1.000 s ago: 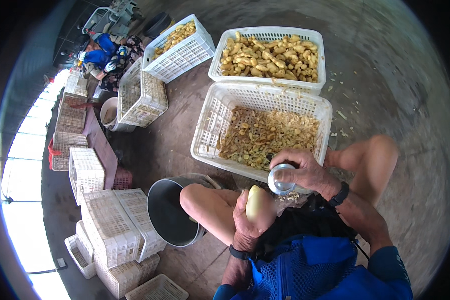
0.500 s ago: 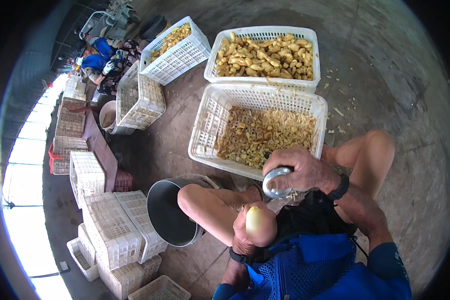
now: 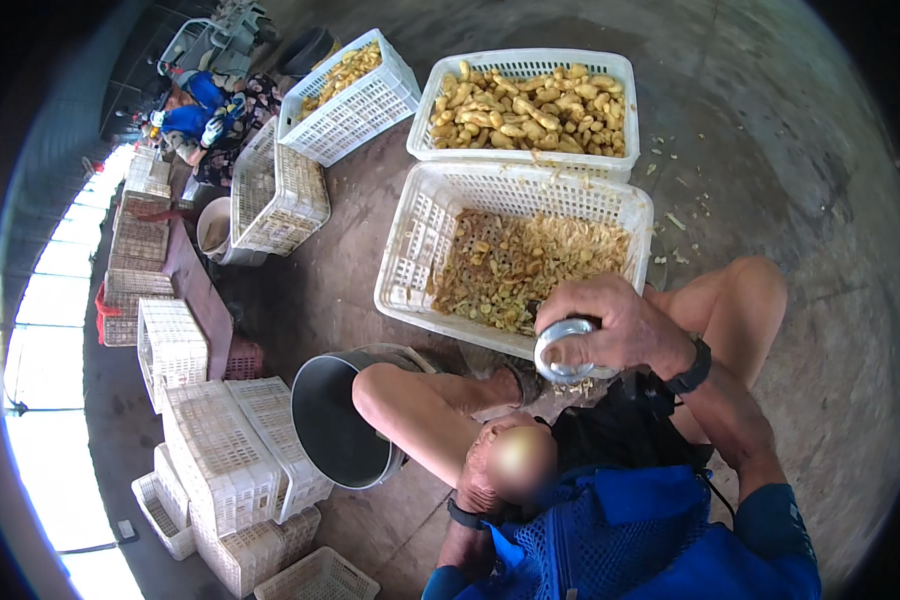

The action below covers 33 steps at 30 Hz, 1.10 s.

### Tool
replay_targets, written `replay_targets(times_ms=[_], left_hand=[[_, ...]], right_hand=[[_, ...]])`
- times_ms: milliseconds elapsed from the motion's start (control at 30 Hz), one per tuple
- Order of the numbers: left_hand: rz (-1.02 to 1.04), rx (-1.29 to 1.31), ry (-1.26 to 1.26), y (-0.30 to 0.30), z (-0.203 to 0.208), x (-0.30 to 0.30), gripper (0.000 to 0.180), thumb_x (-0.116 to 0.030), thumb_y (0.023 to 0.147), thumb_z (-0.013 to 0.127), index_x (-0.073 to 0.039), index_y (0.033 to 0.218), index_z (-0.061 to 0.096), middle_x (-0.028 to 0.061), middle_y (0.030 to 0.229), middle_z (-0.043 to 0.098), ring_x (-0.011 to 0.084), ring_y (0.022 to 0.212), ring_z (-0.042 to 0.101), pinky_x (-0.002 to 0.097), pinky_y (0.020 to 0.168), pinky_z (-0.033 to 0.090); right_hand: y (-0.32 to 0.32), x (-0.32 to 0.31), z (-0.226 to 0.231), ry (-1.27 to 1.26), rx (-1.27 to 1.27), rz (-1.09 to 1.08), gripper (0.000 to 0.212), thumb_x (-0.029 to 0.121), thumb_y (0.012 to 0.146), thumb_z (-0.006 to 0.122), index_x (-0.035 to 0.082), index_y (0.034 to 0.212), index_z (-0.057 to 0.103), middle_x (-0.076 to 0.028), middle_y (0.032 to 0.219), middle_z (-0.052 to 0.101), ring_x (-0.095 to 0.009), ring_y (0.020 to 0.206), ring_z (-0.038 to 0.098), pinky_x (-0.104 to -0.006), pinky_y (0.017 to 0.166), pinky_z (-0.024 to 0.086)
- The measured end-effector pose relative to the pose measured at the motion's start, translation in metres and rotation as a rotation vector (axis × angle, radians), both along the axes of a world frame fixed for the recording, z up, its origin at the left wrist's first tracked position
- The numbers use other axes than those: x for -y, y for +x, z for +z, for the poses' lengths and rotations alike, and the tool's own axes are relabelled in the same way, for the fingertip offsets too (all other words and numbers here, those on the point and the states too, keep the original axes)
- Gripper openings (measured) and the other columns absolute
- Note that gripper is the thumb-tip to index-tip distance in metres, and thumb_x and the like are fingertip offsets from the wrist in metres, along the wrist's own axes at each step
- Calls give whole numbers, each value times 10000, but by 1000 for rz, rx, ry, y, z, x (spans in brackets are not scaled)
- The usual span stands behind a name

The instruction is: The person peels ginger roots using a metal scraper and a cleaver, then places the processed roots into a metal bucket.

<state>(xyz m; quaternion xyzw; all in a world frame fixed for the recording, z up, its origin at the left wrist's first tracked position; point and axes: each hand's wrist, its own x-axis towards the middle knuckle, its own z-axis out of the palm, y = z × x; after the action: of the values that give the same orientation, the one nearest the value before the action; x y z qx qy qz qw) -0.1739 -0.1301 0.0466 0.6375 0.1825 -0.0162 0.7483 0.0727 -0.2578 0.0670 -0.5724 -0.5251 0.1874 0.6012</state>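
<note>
My left hand [image 3: 482, 468] is closed round a pale yellowish root [image 3: 519, 449], held low over my lap; blur hides most of its outline. In my right hand [image 3: 615, 320] is a shiny round metal tool [image 3: 563, 352], gripped with the thumb across it; its exact kind cannot be made out. This hand hovers at the near right corner of a white plastic crate [image 3: 398, 270] with brown and pale peelings and scraps [image 3: 510, 270] in it. Behind that crate, another white crate [image 3: 422, 120] is heaped with knobbly yellow-brown roots [image 3: 530, 112].
A dark-lined bucket [image 3: 335, 425] stands beside my left knee. Stacked white crates [image 3: 225, 455] fill the left side. Farther off are a tilted crate [image 3: 290, 195], a crate of roots [image 3: 365, 105] and a person [image 3: 205, 110] in blue. Scraps litter the floor [image 3: 710, 200] at right.
My right hand has shifted slightly right and up with the metal tool, whose face has turned. The pale root in my left hand is lower and more covered by fingers.
</note>
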Motion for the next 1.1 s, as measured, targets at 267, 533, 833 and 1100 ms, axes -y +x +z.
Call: replay_targets(times_ms=[267, 533, 833, 1100], left_hand=[[358, 59, -870, 26, -6, -3, 552, -575, 906, 610, -35, 1003, 559, 43, 811, 510, 141, 696, 493, 259, 610, 426], [632, 43, -927, 48, -15, 5, 528, -529, 987, 489, -12, 937, 587, 46, 713, 444, 185, 657, 424, 328, 625, 364], [678, -25, -954, 47, -26, -8, 458, -476, 981, 546, -20, 938, 559, 51, 727, 489, 154, 602, 425, 287, 561, 368], [587, 55, -960, 45, -23, -18, 365, -357, 1009, 539, -1, 1090, 561, 124, 876, 607, 233, 704, 571, 334, 646, 501]], right_hand=[[-10, 3, -27, -203, -161, -234, 319, 306, 851, 786, 21, 939, 674, -98, 827, 661, -185, 740, 647, -324, 675, 506], [-34, 13, -42, -283, -384, -148, 291, 269, 862, 782, 10, 945, 680, -58, 865, 659, -126, 811, 625, -288, 720, 500], [-41, 16, -53, -281, -358, -145, 297, 280, 874, 774, 7, 937, 675, -55, 859, 648, -139, 824, 622, -291, 734, 498], [1, -16, -121, -382, 69, -454, 283, 261, 788, 749, 2, 850, 656, -215, 733, 636, -386, 661, 644, -460, 601, 491]])
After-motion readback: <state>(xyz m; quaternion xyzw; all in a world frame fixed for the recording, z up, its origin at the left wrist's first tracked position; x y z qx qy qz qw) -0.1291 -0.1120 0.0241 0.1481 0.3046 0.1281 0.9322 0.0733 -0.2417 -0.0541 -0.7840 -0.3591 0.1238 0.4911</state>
